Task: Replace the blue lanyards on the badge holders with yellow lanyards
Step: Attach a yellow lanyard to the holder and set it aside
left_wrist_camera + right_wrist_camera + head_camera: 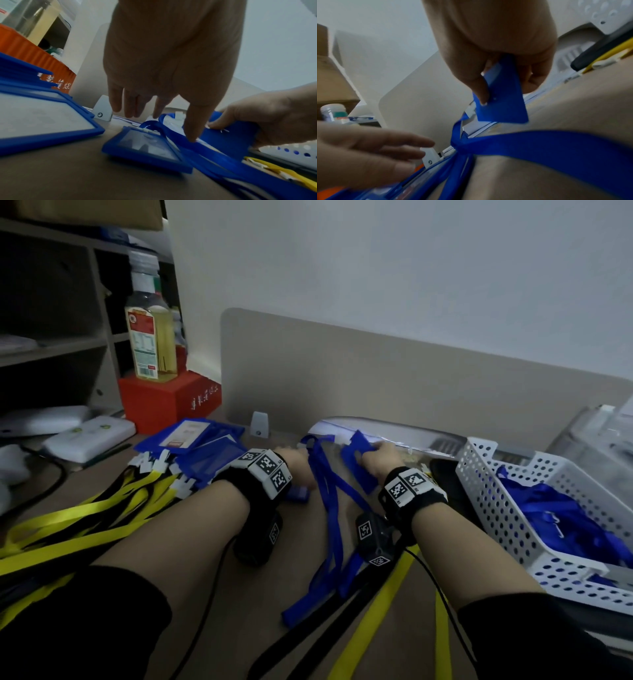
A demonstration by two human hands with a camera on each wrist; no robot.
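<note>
Right hand (378,461) up near the back of the desk (219,594), thumb and fingers pinching a blue badge holder (502,100) by its upper end, so the card hangs tilted just above the desktop. A blue lanyard (330,508) is clipped to its top edge and trails back toward the person in long loops, crossing over itself between the two wrists.

Left hand (171,60) beside it, fingers straight and spread, gripping nothing. From the left wrist view the thumb tip (193,134) points down at the blue strap; whether it actually touches, I cannot tell. Just under that hand a second badge holder (145,147) lies flat on the desk with its own blue strap looped at the top.

Off to the left, a stack of blue badge holders (202,443) with white clips, and yellow lanyards (82,518) fanning out from them toward the near edge. More yellow straps (380,601) run along the desk under the right forearm.

On the right, a white perforated basket (479,474) holds a heap of loose blue lanyards (561,515). Back left, a bottle of yellowish liquid (150,337) stands on a red box (168,402).
</note>
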